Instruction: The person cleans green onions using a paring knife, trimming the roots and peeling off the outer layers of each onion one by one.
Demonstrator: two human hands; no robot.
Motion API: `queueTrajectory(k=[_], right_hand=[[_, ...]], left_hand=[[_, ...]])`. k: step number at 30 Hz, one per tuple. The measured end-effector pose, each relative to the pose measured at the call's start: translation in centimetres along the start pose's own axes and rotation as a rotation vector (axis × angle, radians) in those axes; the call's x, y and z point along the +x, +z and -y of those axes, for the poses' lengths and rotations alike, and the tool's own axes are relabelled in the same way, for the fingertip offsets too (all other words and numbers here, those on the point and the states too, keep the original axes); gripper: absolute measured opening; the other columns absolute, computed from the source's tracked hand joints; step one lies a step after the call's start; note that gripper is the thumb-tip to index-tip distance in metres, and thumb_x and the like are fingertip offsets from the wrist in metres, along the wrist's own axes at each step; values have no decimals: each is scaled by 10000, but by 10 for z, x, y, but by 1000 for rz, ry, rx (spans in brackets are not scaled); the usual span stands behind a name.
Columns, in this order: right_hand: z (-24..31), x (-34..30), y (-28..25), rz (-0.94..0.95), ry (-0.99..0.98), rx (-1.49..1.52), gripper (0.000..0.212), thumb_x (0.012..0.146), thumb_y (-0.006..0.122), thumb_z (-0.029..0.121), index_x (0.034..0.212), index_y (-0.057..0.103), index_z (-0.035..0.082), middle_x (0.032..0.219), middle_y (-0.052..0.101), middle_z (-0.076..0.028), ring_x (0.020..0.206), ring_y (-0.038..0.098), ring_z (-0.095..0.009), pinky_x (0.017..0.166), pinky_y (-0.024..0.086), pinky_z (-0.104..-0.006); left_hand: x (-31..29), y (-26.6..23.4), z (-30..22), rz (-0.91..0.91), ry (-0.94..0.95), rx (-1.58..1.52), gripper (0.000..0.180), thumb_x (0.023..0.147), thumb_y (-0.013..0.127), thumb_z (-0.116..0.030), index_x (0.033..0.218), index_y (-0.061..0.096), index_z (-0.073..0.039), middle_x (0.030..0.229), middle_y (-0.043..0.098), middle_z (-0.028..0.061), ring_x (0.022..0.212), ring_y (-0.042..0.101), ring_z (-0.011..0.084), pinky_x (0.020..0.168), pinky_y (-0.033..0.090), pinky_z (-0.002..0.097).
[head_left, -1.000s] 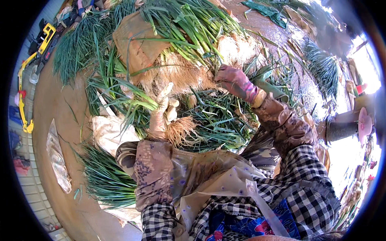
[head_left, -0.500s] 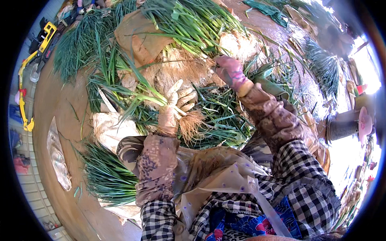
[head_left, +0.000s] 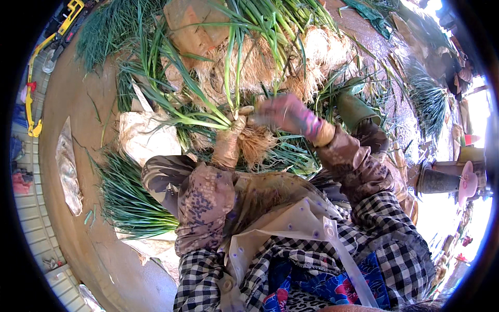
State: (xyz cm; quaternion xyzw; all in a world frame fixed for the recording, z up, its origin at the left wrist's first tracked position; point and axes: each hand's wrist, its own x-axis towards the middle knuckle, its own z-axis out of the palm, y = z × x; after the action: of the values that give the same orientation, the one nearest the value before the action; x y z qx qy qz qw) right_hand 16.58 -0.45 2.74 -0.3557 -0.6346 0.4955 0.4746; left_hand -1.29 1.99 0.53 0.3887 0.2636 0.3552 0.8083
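Observation:
My left hand (head_left: 227, 143), in a pale glove, is closed round a few green onions (head_left: 202, 120). Their leaves fan up and to the left, and their tan roots (head_left: 255, 145) hang out on the right side of the fist. Close by on the right is my right hand (head_left: 291, 115), in a pink patterned glove. Motion smears its fingers, so whether they hold anything is unclear. Just beyond both hands lies a heap of green onions (head_left: 275, 23), its bushy roots (head_left: 254, 60) toward me. Loose green leaves lie beneath my hands.
A brown sheet (head_left: 195, 31) lies against the heap. At left are a whitish sack (head_left: 143, 138), a bundle of green leaves (head_left: 135, 200) and a flattened strip of sacking (head_left: 67, 169). An olive-green tube-shaped thing (head_left: 356, 110) is beside my right forearm; a dark bucket (head_left: 438, 179) stands far right.
My right hand has drawn back from the heap's roots toward my left hand. More upright stalks now rise at my left fist. The whole view has shifted slightly.

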Motion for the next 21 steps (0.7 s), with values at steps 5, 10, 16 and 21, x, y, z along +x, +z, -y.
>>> queueTrajectory(k=[5,10,16,21], right_hand=[[4,61,-30,-365,163,294,606,663,608,458,962,501,-58,902,527,-130,858,505,-214,784,390,-335],[-42,73,-16,-373,313,-1,328,711,599,286,889,547,15,744,574,-70,698,540,-175,574,419,-265],[-94,-18,26,60,312,-1297,89,687,532,147,710,592,85,670,568,-103,591,564,-243,517,451,-332],[-174,-139,-38,558,831,-1295,189,654,577,250,711,598,71,707,576,-127,696,570,-264,586,458,-371]], left_hand=[[-8,3,10,-48,-44,31,265,776,550,-193,981,489,-38,807,576,51,624,541,124,556,464,233],[-6,2,19,-88,-23,8,131,771,542,-97,875,527,-19,766,575,46,620,528,101,491,412,196],[-13,-15,17,-214,-100,275,185,784,528,-127,928,508,-13,796,581,115,683,581,184,576,507,299],[-2,6,8,-98,-87,-212,356,790,493,-69,1128,392,-24,954,547,151,837,559,248,679,495,345]])
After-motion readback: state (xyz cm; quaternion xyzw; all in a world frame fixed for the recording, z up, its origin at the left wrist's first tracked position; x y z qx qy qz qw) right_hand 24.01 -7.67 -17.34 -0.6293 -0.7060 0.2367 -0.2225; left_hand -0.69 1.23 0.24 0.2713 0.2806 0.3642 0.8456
